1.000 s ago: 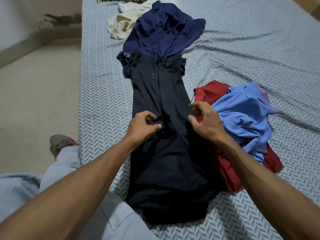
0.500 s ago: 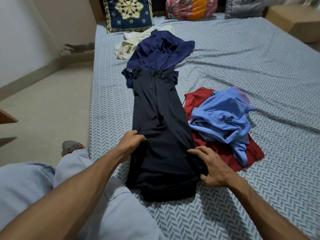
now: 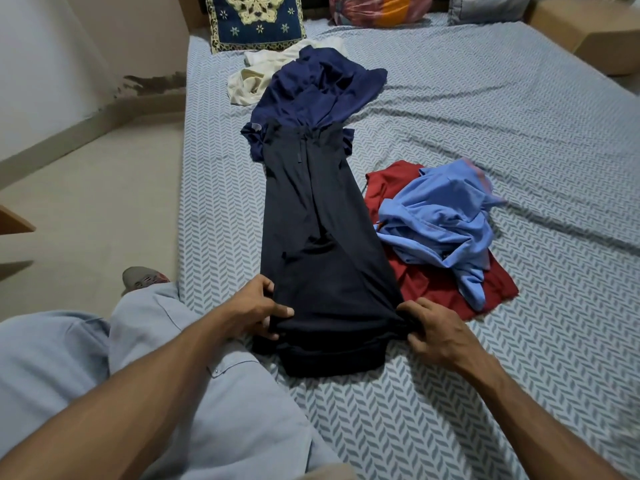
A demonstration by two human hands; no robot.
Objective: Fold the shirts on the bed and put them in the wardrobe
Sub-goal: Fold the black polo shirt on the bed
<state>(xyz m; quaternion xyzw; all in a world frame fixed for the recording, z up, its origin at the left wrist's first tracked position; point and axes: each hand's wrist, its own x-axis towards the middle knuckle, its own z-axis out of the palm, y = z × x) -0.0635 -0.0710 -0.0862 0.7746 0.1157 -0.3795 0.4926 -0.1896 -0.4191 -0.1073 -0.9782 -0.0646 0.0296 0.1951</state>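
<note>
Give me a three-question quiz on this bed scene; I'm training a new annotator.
1. True or false: both hands grip the black shirt.
2. Which shirt lies on the red shirt? A) cream B) light blue C) navy
3. Fill in: the black shirt's far end overlaps the ____ shirt.

Key:
1. True: the left hand and the right hand pinch its near end.
2. B, the light blue shirt.
3. navy; the navy shirt partly covers the cream shirt.
</note>
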